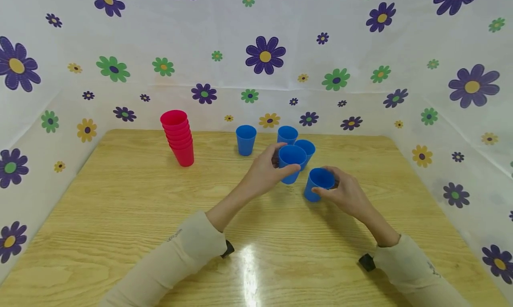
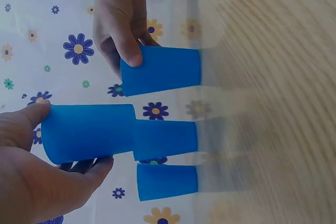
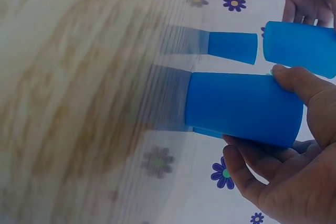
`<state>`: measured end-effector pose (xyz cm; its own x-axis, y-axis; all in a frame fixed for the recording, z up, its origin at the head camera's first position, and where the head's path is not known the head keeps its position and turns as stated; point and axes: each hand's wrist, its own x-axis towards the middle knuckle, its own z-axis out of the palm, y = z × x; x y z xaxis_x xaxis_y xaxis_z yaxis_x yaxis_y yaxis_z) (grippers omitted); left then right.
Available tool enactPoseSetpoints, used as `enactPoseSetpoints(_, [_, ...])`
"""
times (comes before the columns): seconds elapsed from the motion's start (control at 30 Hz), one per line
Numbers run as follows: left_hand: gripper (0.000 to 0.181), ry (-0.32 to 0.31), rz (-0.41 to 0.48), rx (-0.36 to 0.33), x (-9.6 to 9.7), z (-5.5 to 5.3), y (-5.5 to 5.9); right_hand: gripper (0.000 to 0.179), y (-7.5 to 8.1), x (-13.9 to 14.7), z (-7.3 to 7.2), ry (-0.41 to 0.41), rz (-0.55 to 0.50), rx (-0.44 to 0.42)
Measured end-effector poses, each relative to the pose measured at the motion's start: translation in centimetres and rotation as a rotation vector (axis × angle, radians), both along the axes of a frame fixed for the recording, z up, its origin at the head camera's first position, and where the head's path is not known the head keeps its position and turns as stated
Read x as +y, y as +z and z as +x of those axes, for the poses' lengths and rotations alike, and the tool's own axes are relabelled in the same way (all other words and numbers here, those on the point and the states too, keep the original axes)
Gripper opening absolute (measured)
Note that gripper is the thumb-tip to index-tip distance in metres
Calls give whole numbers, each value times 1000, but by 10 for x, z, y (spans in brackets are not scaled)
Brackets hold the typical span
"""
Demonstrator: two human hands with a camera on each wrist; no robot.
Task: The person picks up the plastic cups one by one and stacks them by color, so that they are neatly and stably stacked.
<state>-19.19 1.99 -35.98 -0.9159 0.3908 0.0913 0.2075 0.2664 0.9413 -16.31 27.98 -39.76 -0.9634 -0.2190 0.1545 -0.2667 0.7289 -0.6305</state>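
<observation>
My left hand grips a blue cup by its sides, thumb in front. In the left wrist view this cup is upright and raised off the table. My right hand holds another blue cup around its upper part. In the right wrist view that cup has its base at the tabletop. Just behind the raised cup are two more blue cups, one partly hidden by it and one farther back.
A lone blue cup stands upright at the back, left of the others. Farther left is a leaning-looking stack of several red cups. Flower-patterned white cloth walls off the wooden table at the back and sides.
</observation>
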Motion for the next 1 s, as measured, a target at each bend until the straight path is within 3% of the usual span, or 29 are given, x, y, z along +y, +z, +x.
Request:
enactPoseSetpoints(0.33, [76,-32,104,8,16,4,16,63,0,2,-3,19,-12,0])
enactPoseSetpoints(0.73, [68,-107,211,45,41,10,16,57,-1,2,-3,70,-17,40])
enactPoseSetpoints(1.0, [70,-122,214,54,54,11,13,62,-5,3,-4,74,-49,28])
